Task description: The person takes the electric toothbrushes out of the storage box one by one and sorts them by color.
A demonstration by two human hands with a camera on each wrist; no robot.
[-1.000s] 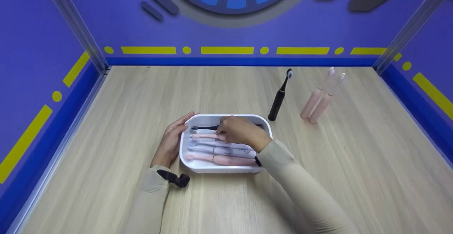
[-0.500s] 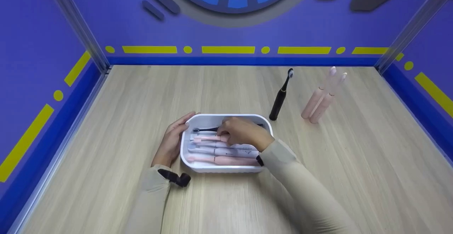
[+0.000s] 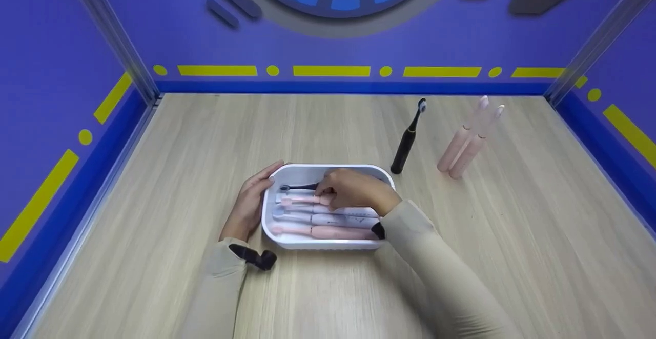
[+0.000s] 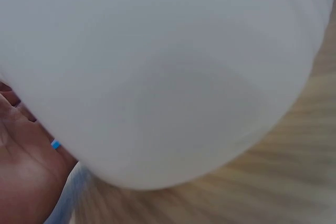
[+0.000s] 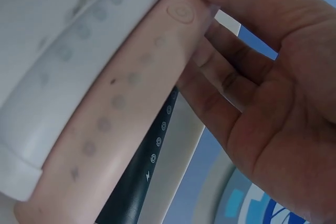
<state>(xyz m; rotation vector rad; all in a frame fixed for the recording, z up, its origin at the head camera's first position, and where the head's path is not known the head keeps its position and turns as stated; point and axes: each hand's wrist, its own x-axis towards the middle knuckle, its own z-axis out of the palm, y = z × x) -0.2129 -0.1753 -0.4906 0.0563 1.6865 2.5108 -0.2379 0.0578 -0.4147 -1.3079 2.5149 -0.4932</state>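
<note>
A white plastic box [image 3: 328,244] holds several electric toothbrushes lying side by side. My left hand [image 3: 250,200] holds the box's left end, thumb at the rim; in the left wrist view the white wall hides most of the fingers. Inside the box, my right hand [image 3: 353,190] pinches a pink toothbrush [image 3: 302,201] near the top of its handle [image 5: 136,82]. Behind that one lies a black toothbrush [image 3: 300,187], partly covered by the hand. Nearer the front are white toothbrushes [image 3: 333,220] and another pink toothbrush [image 3: 338,233].
A black toothbrush [image 3: 405,149] stands upright on the wooden table [image 3: 205,139], behind and right of the box. Farther right, two pink toothbrushes [image 3: 466,154] stand close together. Blue-purple panels [image 3: 328,46] enclose the back and sides.
The gripped pink toothbrush has shifted slightly right and toward the front of the box with my right hand. My left hand and the box stay in place.
</note>
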